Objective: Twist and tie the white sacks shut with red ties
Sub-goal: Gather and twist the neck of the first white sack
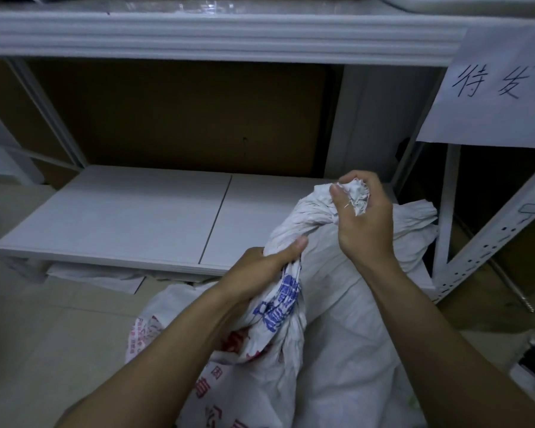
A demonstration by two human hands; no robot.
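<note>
A white woven sack [331, 329] with blue and red print stands on the floor right in front of me. Its top is gathered into a twisted neck [306, 216] that runs from lower left to upper right. My left hand [260, 270] grips the base of that neck, thumb on top. My right hand [365, 217] grips the frayed end of the sack's mouth, fingers curled round it. No red tie shows anywhere in the view.
A white metal rack stands ahead, its low shelf board [130, 217] just beyond the sack. The perforated rack upright [488, 242] is at the right. A paper sign [494, 88] with handwriting hangs from the upper shelf. Flat white sheets [96, 278] lie under the shelf on the tiled floor.
</note>
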